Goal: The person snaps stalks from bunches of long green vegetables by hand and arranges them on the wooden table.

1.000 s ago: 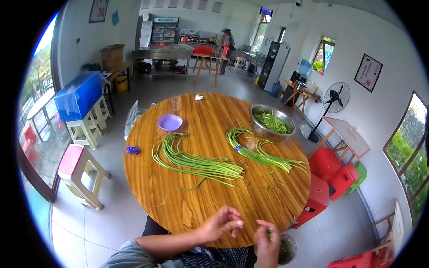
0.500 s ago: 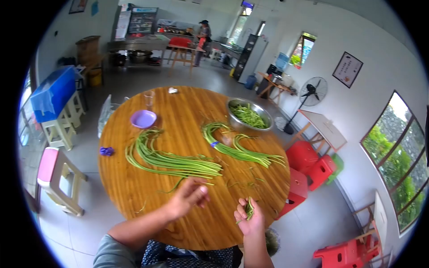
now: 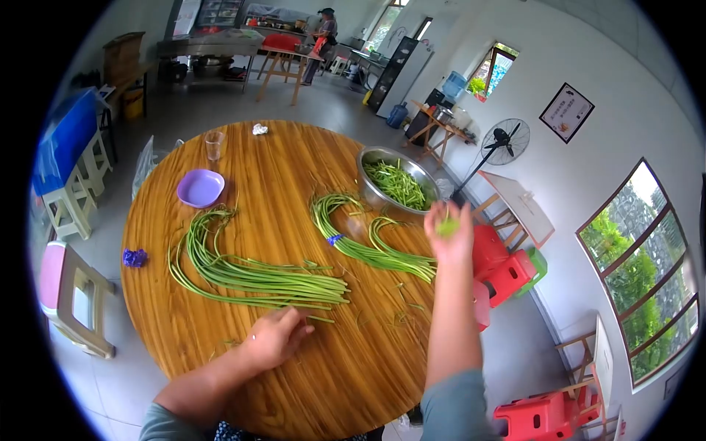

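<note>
My right hand (image 3: 451, 234) is raised at the right rim of the metal bowl (image 3: 373, 192), slightly blurred, with short green garlic scape pieces (image 3: 447, 226) in its curled fingers. Cut garlic scape pieces (image 3: 401, 184) fill much of that bowl. Low over the table, my left hand (image 3: 281, 336) has bent, parted fingers and nothing visible between them. Just beyond its fingertips are the cut ends of a loose bunch of long garlic scapes (image 3: 257, 275). A second bunch (image 3: 379, 257), bound with a blue-purple tie (image 3: 334, 239), rests in front of the bowl.
On the round wooden table (image 3: 287, 176) are a purple dish (image 3: 201, 189), a clear cup (image 3: 214, 145), white crumpled paper (image 3: 259, 129) and a crumpled purple wrapper (image 3: 134, 258). Red stools (image 3: 507, 275) stand to the right, a pink-topped stool (image 3: 70, 287) left. A person (image 3: 322, 44) stands far back.
My right hand has moved up and forward to the bowl's side with the scape pieces. My left hand has shifted left and slightly down. The view has tilted and moved a little.
</note>
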### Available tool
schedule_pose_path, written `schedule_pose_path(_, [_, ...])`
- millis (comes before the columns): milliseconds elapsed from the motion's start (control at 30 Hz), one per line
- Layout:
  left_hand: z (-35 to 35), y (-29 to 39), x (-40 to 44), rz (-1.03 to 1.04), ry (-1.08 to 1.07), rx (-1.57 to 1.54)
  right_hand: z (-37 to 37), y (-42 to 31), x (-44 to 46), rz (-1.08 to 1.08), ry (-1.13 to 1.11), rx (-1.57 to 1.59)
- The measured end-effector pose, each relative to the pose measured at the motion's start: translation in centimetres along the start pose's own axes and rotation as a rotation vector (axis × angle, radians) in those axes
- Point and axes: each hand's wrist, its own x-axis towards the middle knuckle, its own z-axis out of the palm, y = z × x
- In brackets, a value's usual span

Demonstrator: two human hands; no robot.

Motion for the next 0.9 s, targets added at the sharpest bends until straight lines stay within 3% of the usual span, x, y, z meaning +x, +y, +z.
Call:
schedule_pose_path(67, [0.1, 0.0, -0.1, 0.032, 0.01, 0.044, 4.0, -0.3, 6.8, -0.122, 0.152, -0.27])
schedule_pose_path(133, [0.1, -0.3, 0.1, 0.076, 0.019, 0.134, 4.0, -0.1, 11.2, -0.171, 0.355, -0.827])
schedule_pose_path(167, [0.0, -0.5, 0.3, 0.075, 0.025, 0.127, 2.1, 0.9, 13.7, -0.322, 0.411, -1.079])
schedule_pose_path(200, [0.0, -0.6, 0.3, 0.087, 0.029, 0.148, 1.2, 1.4, 14.1, -0.323, 0.408, -1.091])
schedule_pose_path(267, [0.1, -0.6, 0.1, 0.082, 0.034, 0.166, -0.8, 2.8, 13.2, -0.214, 0.227, -0.929])
schedule_pose_path(367, [-0.3, -0.4, 0.2, 0.179, -0.024, 0.183, -3.6, 4.4, 11.8, -0.024, 0.243, -0.794])
schedule_pose_path(467, [-0.4, 0.5, -0.1, 0.159, -0.097, 0.152, -5.5, 5.3, 8.2, -0.154, 0.011, -0.703])
schedule_pose_path(500, [-0.3, 0.1, -0.4, 0.113, -0.1, 0.175, -2.9, 6.5, 4.6, -0.2, -0.008, -0.799])
schedule_pose_path(567, [0.0, -0.5, -0.5, 0.218, -0.112, 0.117, -0.3, 8.1, -1.8, -0.125, -0.232, -1.117])
schedule_pose_path(667, [0.3, -0.7, -0.8, 0.242, -0.122, 0.058, 0.5, 11.6, -9.6, -0.095, -0.692, -1.532])
schedule_pose_path(700, [0.3, -0.7, -0.8, 0.243, -0.14, 0.056, 0.6, 12.4, -11.5, -0.132, -0.805, -1.644])
schedule_pose_path(733, [0.4, -0.7, -0.9, 0.24, -0.132, 0.061, -0.1, 13.6, -12.6, -0.333, -0.911, -1.657])
schedule_pose_path(833, [0.4, -1.0, -1.1, 0.247, -0.148, 0.041, -0.7, 15.9, -15.3, -0.271, -0.878, -1.732])
schedule_pose_path(900, [0.3, -1.1, -1.2, 0.265, -0.117, 0.013, -1.3, 17.0, -15.9, -0.43, -0.854, -1.891])
